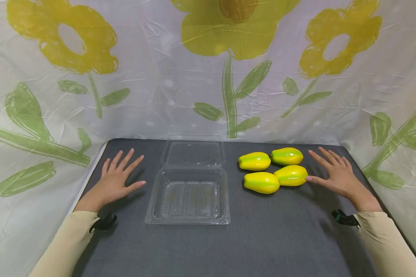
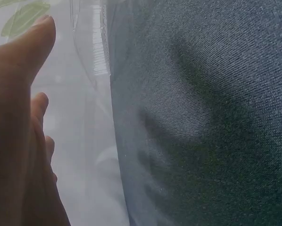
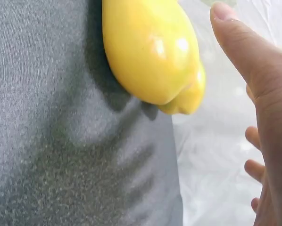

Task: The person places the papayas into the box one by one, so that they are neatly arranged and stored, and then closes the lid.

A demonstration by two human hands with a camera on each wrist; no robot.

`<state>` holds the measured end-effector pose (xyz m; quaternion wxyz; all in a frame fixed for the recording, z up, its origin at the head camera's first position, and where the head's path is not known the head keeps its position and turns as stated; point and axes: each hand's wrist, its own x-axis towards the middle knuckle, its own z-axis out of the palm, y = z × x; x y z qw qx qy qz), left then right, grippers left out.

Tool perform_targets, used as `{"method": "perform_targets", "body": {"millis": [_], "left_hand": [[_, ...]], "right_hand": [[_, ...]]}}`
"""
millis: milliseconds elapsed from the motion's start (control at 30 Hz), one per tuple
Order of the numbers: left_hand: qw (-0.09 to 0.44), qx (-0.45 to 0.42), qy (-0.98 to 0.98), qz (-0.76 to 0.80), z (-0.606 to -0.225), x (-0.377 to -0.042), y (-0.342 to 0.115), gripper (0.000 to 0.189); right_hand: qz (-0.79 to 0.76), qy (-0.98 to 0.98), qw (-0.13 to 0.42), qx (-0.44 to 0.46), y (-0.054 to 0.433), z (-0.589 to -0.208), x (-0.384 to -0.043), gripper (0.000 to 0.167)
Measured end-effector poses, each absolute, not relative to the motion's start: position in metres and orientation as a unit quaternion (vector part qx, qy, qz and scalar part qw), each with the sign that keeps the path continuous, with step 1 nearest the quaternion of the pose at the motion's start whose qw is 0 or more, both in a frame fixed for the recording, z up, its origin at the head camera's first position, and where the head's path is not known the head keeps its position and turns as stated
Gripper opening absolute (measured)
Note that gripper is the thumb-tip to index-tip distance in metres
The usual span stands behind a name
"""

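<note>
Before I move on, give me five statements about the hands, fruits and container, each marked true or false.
Four yellow-green fruits lie on the dark table. True.
In the head view, the clear container is right of the fruits. False: it is left of them.
The container is closed. False: its lid is folded open.
The right hand is nearer the fruits than the left hand. True.
The left hand is empty. True.

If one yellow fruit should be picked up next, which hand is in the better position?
Probably the right hand: it is open and close to the nearest fruit. The left hand is also open, but the clear box lies between it and the fruit.
</note>
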<state>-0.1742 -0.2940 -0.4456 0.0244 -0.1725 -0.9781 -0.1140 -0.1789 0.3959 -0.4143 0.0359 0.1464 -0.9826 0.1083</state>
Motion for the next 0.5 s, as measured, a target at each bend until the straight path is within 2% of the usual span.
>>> {"method": "perform_targets", "body": {"millis": [233,500], "left_hand": [[0.024,-0.176,-0.978,-0.112,-0.445,-0.171,-0.292,0.084],[0.031,-0.190,-0.975,-0.114,-0.448,-0.168,-0.291,0.084]], "right_hand": [[0.109,-0.983,0.016,0.145,0.388,-0.412,-0.182,0.094],[0.102,-0.981,0.021,0.163,0.375,-0.408,-0.181,0.094]]}}
